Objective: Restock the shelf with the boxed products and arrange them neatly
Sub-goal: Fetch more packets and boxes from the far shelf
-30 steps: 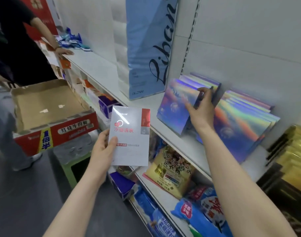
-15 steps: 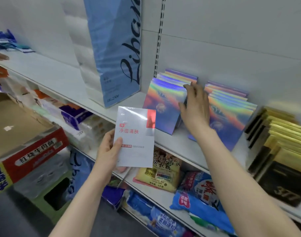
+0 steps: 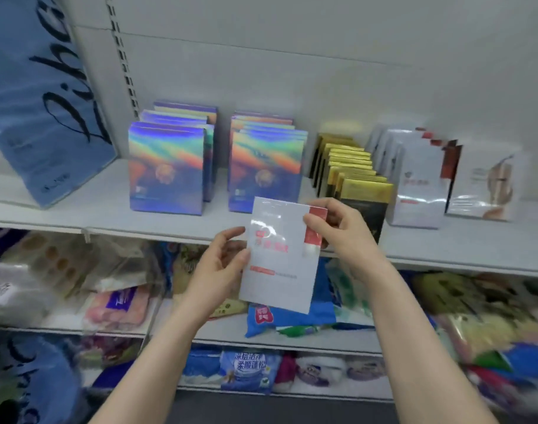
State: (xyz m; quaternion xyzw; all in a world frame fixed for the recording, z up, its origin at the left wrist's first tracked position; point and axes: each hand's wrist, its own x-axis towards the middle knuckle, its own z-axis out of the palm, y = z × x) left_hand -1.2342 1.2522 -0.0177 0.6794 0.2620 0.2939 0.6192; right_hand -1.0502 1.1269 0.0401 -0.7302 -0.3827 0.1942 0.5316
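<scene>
I hold a flat white box (image 3: 280, 270) with a red corner in front of the white shelf (image 3: 78, 209). My left hand (image 3: 218, 270) grips its left edge from behind. My right hand (image 3: 338, 231) pinches its top right corner. On the shelf stand two rows of rainbow holographic boxes, the left row (image 3: 166, 169) and the right row (image 3: 266, 169). Right of them is a row of gold and black boxes (image 3: 353, 172), then a row of matching white boxes with red corners (image 3: 417, 182).
A tall blue paper-roll pack (image 3: 38, 96) stands at the shelf's left end. A white box with a pale figure (image 3: 488, 185) ends the row on the right. Lower shelves (image 3: 292, 341) hold bagged goods.
My right hand left the holographic boxes and took hold of the white box's top corner. The view swung right, facing the shelf and bringing the gold and white rows into sight.
</scene>
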